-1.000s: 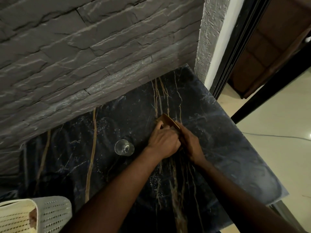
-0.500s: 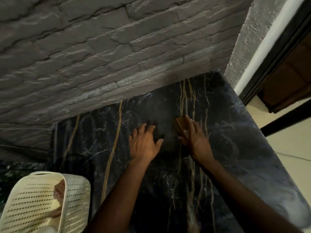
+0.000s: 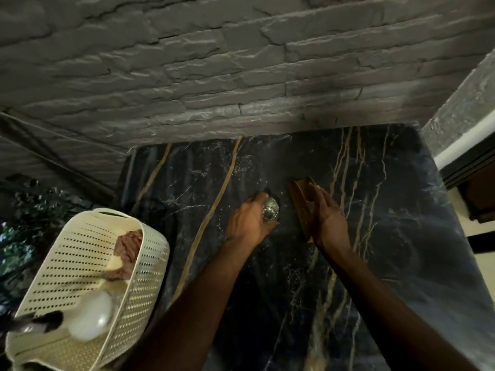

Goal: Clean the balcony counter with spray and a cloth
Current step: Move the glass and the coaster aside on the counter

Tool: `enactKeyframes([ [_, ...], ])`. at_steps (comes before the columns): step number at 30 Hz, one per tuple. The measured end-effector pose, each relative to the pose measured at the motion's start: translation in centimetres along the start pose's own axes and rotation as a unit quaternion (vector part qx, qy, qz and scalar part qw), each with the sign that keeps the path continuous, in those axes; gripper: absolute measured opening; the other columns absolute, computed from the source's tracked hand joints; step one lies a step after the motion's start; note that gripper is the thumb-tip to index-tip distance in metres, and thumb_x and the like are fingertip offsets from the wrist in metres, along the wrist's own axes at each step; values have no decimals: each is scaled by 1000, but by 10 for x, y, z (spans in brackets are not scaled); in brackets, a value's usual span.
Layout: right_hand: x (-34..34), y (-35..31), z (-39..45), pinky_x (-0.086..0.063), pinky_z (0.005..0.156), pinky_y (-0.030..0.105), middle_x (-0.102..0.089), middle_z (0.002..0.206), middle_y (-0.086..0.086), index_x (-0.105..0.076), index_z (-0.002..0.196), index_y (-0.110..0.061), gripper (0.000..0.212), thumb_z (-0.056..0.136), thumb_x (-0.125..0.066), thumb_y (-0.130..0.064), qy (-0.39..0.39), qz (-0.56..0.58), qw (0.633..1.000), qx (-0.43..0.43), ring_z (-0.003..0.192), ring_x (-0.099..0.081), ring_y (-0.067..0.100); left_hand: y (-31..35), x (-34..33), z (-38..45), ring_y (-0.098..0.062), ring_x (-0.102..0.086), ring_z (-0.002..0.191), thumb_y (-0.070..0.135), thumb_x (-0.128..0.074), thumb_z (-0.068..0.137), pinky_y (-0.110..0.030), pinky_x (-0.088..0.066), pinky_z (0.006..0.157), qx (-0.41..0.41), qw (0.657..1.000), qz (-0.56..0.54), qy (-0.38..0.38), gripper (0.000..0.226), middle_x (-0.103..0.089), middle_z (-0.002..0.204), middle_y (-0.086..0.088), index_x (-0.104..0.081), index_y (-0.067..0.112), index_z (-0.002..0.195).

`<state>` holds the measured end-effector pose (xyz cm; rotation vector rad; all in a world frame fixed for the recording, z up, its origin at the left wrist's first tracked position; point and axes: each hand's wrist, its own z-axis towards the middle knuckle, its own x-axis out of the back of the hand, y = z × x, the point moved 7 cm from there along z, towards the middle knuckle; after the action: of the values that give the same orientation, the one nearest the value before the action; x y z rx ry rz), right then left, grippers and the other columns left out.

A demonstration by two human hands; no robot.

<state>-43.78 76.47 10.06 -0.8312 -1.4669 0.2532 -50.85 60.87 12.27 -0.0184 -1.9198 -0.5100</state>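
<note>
Black marble counter (image 3: 388, 263), veined in gold and white, runs up to a grey stone-clad wall (image 3: 214, 76). A faint whitish film shows on the slab just beyond the left hand. A brown cloth (image 3: 301, 204) lies on the counter right of centre, partly under the right hand; its shape beneath the palm is hidden.

Left hand (image 3: 247, 223) reaches forward, arm extended from the lower frame, fingers curled round a small clear glass item (image 3: 270, 208) standing on the slab; it grasps that item. Right hand (image 3: 326, 218) lies palm down with fingers straight, pressing on the cloth, not clenched.

A cream perforated basket (image 3: 139, 277) stands at the counter's left edge, holding a white bottle (image 3: 91, 319) and a reddish-brown rag (image 3: 128, 242). The bottle's head is blurred.
</note>
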Motion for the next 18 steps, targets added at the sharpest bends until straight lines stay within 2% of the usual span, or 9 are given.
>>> enactKeyframes([
  [3, 6, -31, -4, -51, 87, 43, -28, 152, 12, -24, 148, -15, 65, 90, -52, -22, -2, -11, 999, 32, 107, -59, 31, -11, 22, -9, -25, -61, 111, 36, -75, 78, -35, -50, 87, 24, 999, -26, 21, 68, -61, 127, -5, -44, 27, 137],
  [7, 15, -92, 0, -48, 93, 42, -34, 149, 10, -27, 147, -17, 71, 86, -63, -22, -8, 7, 996, 92, 116, -55, 29, -40, 78, -35, -24, -60, 114, 39, -76, 76, -37, -51, 93, 50, 995, -50, 70, 68, -62, 127, -4, -47, 28, 136],
  [11, 24, -172, -18, -49, 92, 44, -48, 139, 10, -39, 142, -15, 62, 84, -54, -34, -4, 63, 982, 176, 113, -57, 28, -82, 139, -86, -26, -63, 109, 46, -75, 72, -41, -51, 91, 81, 983, -72, 148, 59, -68, 118, -5, -56, 31, 126],
  [15, 12, -263, -69, -47, 92, 53, -51, 137, 7, -44, 138, -17, 54, 88, -55, -34, -28, 104, 956, 272, 118, -54, 29, -143, 187, -175, -19, -68, 99, 53, -75, 63, -38, -53, 84, 139, 958, -101, 229, 61, -71, 109, 5, -60, 34, 118],
  [18, -2, -329, -123, -52, 87, 45, -56, 132, 8, -42, 140, -20, 60, 84, -56, -38, -62, 111, 929, 348, 107, -61, 27, -188, 212, -262, -12, -68, 97, 52, -77, 59, -34, -54, 84, 192, 931, -111, 290, 66, -69, 110, 11, -59, 35, 121],
])
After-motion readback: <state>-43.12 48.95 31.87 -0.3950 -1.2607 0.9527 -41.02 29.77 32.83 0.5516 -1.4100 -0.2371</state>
